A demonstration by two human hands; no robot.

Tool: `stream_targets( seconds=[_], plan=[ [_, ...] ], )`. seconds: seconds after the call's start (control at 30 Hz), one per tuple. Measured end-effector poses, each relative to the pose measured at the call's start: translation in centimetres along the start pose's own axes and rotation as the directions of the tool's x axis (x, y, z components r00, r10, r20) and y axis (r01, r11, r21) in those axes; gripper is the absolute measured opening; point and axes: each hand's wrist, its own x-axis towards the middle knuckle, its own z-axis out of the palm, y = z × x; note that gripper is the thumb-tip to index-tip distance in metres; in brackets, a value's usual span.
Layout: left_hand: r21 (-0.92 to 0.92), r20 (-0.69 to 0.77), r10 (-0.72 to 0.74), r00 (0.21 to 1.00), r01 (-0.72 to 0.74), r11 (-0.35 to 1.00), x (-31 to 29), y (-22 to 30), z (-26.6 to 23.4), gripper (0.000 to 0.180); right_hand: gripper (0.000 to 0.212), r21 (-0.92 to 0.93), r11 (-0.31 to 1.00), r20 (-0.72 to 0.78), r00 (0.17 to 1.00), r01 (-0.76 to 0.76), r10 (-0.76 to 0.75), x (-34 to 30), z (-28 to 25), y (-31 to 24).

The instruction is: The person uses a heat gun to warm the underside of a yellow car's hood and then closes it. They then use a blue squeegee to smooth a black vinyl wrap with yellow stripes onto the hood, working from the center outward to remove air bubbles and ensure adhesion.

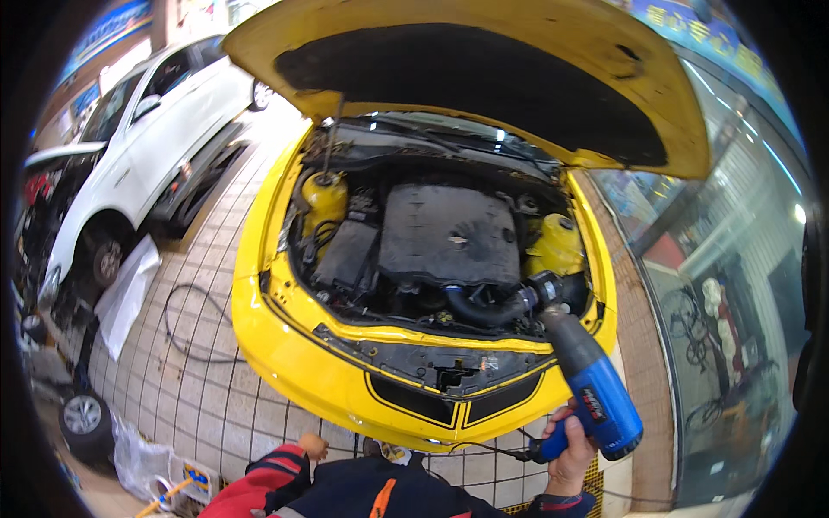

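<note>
While the left hand [313, 445] hangs loosely curled and seemingly empty, with the yellow car [337, 390] beyond it, the right hand [570, 462] is clamped on the handle [546, 447] of a blue heat gun [598, 393] angled just above it, likely rigid, top-heavy and best held there.

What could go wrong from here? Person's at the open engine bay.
1. The right hand holds a blue tool, apparently a heat gun, its nozzle close to the black hose; if hot, it might soften or scorch it.
2. The tool's cord runs by the yellow front bumper; it could snag there and tug the tool.
3. The raised hood seems propped by a thin rod; a knock might bring it down.
</note>
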Motion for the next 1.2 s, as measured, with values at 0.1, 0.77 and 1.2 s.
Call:
stream_targets(
  seconds=[0.1,0.77,1.2],
  plan=[
    [0.462,-0.013,-0.364,0.931,0.328,0.824,-1.2,2.8,2.6,0.048,0.029,0.114,0.992,0.062,0.997,-0.052,0.045,-2.2,-1.5,0.5],
    [-0.61,-0.003,-0.592,0.806,0.468,0.639,-0.6,-1.7,-15.8,0.035,0.06,-0.234,0.469,0.139,0.507,0.852,-0.851,-2.0,14.7,-21.1],
    [-0.347,-0.175,-0.37,0.912,0.295,0.89,-9.5,-5.0,-41.7,0.038,0.032,-0.426,0.005,0.335,0.163,0.905,-0.928,18.7,39.7,-26.2]
  ],
)
